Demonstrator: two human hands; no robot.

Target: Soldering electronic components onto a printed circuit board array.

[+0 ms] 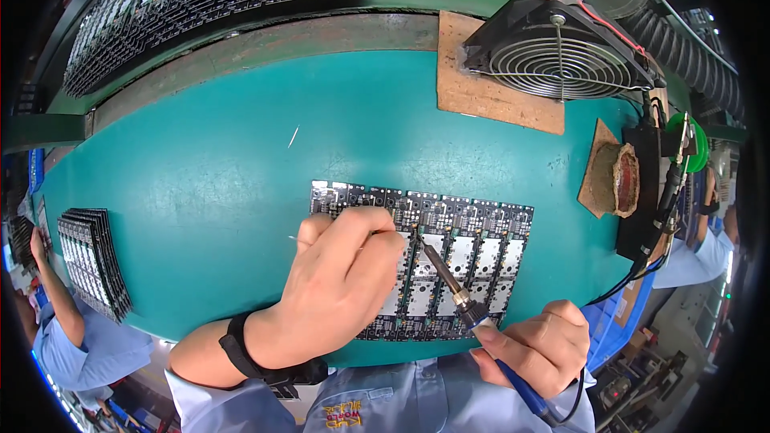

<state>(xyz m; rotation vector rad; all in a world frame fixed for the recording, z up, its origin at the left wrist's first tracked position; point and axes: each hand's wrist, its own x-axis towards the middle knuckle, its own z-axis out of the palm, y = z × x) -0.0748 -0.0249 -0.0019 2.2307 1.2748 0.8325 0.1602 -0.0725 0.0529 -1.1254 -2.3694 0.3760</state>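
Observation:
A panel of black printed circuit boards [501, 273] with white blocks lies on the green mat in front of me. My right hand [545, 349] is closed around a blue-handled soldering iron [473, 311]. Its dark tip points up and left and meets the upper middle of the panel, close to my left fingertips. My left hand [333, 285] covers the panel's left part, its fingers pinched together. A thin silvery wire [295, 238] sticks out to the left of that hand; the fingers hide where it ends. A black band circles my left wrist.
Board stacks stand at the far left [200, 0] and left edge [90, 261]. A caged fan [557, 64] sits on brown board at the back right, near a round brown holder [626, 180] and green spool [696, 144]. A wire snippet [293, 136] lies on the mat. People sit on both sides.

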